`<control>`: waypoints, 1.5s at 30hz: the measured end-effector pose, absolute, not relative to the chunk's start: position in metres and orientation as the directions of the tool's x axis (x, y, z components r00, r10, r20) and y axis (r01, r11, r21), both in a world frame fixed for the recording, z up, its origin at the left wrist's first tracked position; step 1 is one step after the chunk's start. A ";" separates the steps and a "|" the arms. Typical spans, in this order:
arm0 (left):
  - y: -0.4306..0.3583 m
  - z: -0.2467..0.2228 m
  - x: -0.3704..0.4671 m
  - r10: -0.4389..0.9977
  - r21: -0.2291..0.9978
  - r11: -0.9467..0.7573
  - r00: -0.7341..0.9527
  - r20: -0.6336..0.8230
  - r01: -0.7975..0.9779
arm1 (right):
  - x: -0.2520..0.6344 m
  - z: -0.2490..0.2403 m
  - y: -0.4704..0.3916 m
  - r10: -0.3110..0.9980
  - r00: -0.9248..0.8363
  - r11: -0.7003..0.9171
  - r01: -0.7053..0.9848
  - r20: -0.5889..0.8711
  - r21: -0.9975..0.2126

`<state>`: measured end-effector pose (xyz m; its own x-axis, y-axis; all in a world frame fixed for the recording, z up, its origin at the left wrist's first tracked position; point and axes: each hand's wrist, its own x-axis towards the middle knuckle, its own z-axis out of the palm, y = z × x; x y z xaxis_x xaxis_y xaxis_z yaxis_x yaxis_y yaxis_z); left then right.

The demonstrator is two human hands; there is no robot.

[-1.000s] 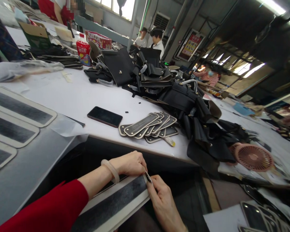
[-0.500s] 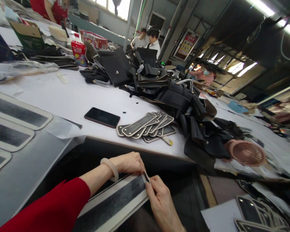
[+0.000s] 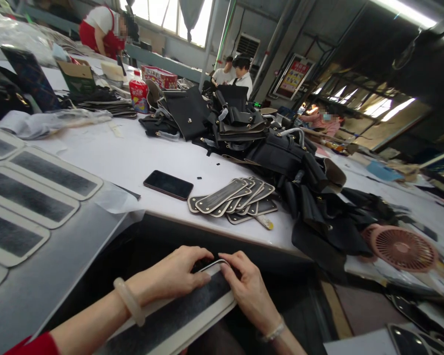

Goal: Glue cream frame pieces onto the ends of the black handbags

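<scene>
Low in the view, a long panel [image 3: 177, 315] with a dark centre and pale border slopes up to the right. My left hand [image 3: 177, 273], a pale bangle on its wrist, grips the panel's upper edge between thumb and fingers. At the far end corner, my right hand [image 3: 246, 283] pinches the rim with thumb and fingers. The panel looks layered along its lower side. Its near end runs out of the frame.
On the white table [image 3: 107, 153] beyond lie a phone [image 3: 168, 185], overlapping black straps [image 3: 233, 197] and piled black bags [image 3: 240, 123]. Similar panels [image 3: 55, 172] lie left, a pink fan [image 3: 403, 249] right. Other people are farther back.
My left hand has slid back from the panel's end corner onto its upper edge, and its fingers have spread into a wider grip. The view has shifted, showing more at the left.
</scene>
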<state>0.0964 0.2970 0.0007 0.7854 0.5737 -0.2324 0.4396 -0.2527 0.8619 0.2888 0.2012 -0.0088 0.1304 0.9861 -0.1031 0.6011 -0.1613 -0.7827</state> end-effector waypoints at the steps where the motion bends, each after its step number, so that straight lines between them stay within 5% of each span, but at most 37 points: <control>1: 0.293 0.000 0.096 0.604 0.851 -0.276 0.769 -0.208 0.447 | 0.289 -0.009 0.207 0.989 0.105 -0.147 0.602 -0.104 -0.785; 15: 0.295 -0.011 0.140 0.651 0.783 -0.384 0.745 -0.146 0.488 | 0.287 -0.029 0.159 0.956 0.258 -0.259 0.518 -0.139 -0.815; 23: 0.303 -0.014 0.146 0.598 0.795 -0.343 0.769 -0.226 0.500 | 0.283 -0.032 0.157 0.957 0.290 -0.188 0.530 -0.032 -0.827; 35: 0.297 -0.011 0.148 0.483 0.789 -0.527 0.875 -0.030 0.318 | 0.273 -0.037 0.150 0.937 0.330 -0.101 0.567 0.113 -0.818; 45: 0.312 -0.007 0.145 0.330 0.851 -0.498 0.944 0.008 0.166 | 0.262 -0.049 0.144 0.867 0.358 0.029 0.659 0.347 -0.752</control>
<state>0.1448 0.3124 -0.0066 0.9440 0.3297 0.0084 0.1662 -0.4977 0.8513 0.2617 0.1440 -0.0492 0.3575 0.8670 0.3470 0.6586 0.0294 -0.7519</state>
